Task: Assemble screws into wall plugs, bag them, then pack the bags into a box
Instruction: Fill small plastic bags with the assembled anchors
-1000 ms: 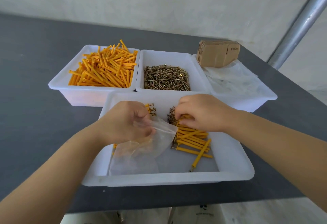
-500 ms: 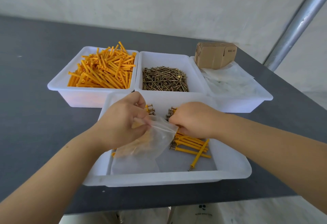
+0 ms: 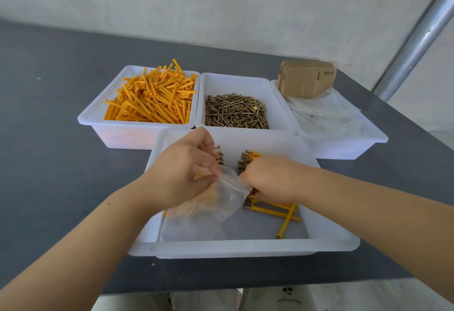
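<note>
The left hand (image 3: 183, 175) pinches the mouth of a clear bag (image 3: 216, 200) between thumb and curled fingers, holding it lifted and slanted over the near tray (image 3: 245, 248). Just to its right, the right hand (image 3: 270, 179) is curled down over a pile of assembled plugs (image 3: 272, 208), yellow plugs with screw heads showing; it seems to be gathering a bundle, though what the fingers actually enclose is hidden under the palm. The step in hand looks like loading assemblies into the bag

To do it well, the left hand should keep the bag's mouth wide and turned toward the right hand, so the bundle slides in heads first, all pointing one way. A modest bundle is safer than a full fistful, since screw tips can snag or pierce thin film. One assembled plug lies crosswise below the right hand and may need straightening first

Room is fair: between the bag and the near wall of the tray the floor is bare, so the bag can be laid down there. Beyond the hands, a few more screw heads stand close to the far wall. Past that wall sit the plug tray (image 3: 98, 124), the screw tray (image 3: 277, 104) and, further right of the right hand, a tray of spare bags (image 3: 344, 143) with flat cardboard boxes (image 3: 305, 80), all tightly abutting, so lifts should go up, not sideways
</note>
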### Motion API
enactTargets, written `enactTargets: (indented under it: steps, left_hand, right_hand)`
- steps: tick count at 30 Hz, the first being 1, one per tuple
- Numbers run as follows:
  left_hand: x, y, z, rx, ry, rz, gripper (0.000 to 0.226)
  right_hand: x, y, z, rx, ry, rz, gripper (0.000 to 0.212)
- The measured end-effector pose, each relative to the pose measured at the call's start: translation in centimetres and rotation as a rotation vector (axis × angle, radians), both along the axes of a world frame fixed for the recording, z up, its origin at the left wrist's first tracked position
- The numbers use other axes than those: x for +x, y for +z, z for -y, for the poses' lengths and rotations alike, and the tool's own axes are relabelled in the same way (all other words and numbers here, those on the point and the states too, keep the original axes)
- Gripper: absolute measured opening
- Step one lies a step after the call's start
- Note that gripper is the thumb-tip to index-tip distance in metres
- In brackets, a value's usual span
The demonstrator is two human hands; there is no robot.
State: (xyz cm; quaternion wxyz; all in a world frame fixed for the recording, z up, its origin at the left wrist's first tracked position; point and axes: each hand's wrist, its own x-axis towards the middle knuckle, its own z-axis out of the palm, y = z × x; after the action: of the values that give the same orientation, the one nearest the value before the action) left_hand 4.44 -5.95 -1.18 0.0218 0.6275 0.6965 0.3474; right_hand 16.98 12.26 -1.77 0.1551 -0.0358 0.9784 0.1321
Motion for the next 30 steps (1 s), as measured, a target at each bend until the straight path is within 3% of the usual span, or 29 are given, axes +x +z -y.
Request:
enactTargets:
  steps: [5,13,17,21,30]
  left_hand:
    - [-0.2,0.1,0.1,0.067,-0.03,0.122,0.019]
    - [-0.4,-0.4,-0.2,-0.085,0.004,0.177,0.014]
    - [-0.5,-0.6,-0.4,-0.115,0.059,0.241,0.012]
    - [-0.6,-0.5,-0.4,-0.081,0.066,0.276,0.015]
    - [-0.9,-0.4,-0.2,0.023,-0.071,0.46,0.015]
  right_hand:
    - [0.1,2.6,-1.8,-0.224,-0.21,-0.202,0.013]
    - [1.5,7.3,-3.9,-1.075,-0.592,-0.652,0.017]
    - [0.9,8.3,-2.7,-1.494,-0.651,-0.712,0.009]
    - [-0.2,8.1,-1.3,-1.554,-0.705,-0.664,0.004]
    - [-1.1,6.9,-1.5,-1.617,-0.986,-0.539,0.02]
